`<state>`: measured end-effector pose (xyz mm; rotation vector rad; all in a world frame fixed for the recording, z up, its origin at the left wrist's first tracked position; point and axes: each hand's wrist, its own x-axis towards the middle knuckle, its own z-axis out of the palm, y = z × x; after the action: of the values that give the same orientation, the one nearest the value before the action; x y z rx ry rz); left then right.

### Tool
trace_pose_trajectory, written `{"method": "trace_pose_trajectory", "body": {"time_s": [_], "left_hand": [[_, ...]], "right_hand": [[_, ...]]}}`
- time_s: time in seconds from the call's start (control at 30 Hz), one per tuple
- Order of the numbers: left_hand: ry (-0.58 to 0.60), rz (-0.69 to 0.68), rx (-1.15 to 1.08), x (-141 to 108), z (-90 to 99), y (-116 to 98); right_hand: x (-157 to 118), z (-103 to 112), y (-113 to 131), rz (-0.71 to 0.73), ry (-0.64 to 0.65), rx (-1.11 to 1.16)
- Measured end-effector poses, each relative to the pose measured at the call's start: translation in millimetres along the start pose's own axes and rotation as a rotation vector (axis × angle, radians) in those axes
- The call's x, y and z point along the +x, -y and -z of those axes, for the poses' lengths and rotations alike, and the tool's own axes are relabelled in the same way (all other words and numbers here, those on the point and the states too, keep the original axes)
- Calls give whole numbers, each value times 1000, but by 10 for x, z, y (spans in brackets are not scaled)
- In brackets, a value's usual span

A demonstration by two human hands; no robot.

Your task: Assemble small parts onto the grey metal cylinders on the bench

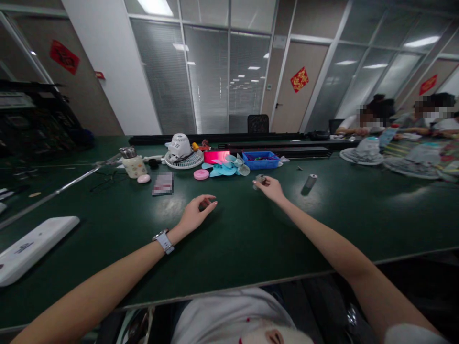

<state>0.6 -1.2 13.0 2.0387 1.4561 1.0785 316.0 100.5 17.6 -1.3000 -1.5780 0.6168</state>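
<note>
My right hand (271, 188) pinches a small grey metal part (261, 179) just above or on the green tabletop; its exact kind is too small to make out. To the left, my left hand (195, 211) hovers or rests low over the table with fingers curved and apart, holding nothing. A silver cylinder like a battery (310, 181) is on the table right of my right hand. Beyond the hands lie translucent blue fan blades (226, 167) and a round pink lid-like piece (201, 175).
A blue basket (261, 164) of small items stands behind my right hand. Left of it are a white fan (180, 150), a bottle (134, 164) and a card-like pack (163, 183). A long white casing (36, 246) lies far left. People sit at the right end.
</note>
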Motion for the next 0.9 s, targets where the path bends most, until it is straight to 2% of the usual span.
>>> {"method": "trace_pose_trajectory", "body": {"time_s": [0.07, 0.13, 0.2, 0.3, 0.5, 0.6, 0.7, 0.8, 0.9], "left_hand": [[-5, -42, -20, -15, 5, -81], [-6, -86, -25, -23, -2, -153], [2, -131, -23, -20, -23, -196], [10, -183, -11, 4, -77, -207], [-8, -166, -14, 67, -115, -284], [-71, -155, 13, 90, -52, -341], [-135, -121, 62, 101, 31, -253], [-51, -91, 172, 89, 78, -34], [78, -44, 257, 62, 76, 146]], "right_hand": [[-276, -320, 255, 103, 200, 119], [-553, -547, 466, 154, 343, 151], [-765, -665, 607, 181, 451, 160], [-910, -702, 680, 224, 546, 185], [-895, -711, 610, 226, 553, 203], [-901, -733, 603, 185, 549, 234], [-929, -748, 618, 160, 553, 272], [-895, -745, 589, 140, 535, 290], [-673, -641, 453, 101, 422, 310]]}}
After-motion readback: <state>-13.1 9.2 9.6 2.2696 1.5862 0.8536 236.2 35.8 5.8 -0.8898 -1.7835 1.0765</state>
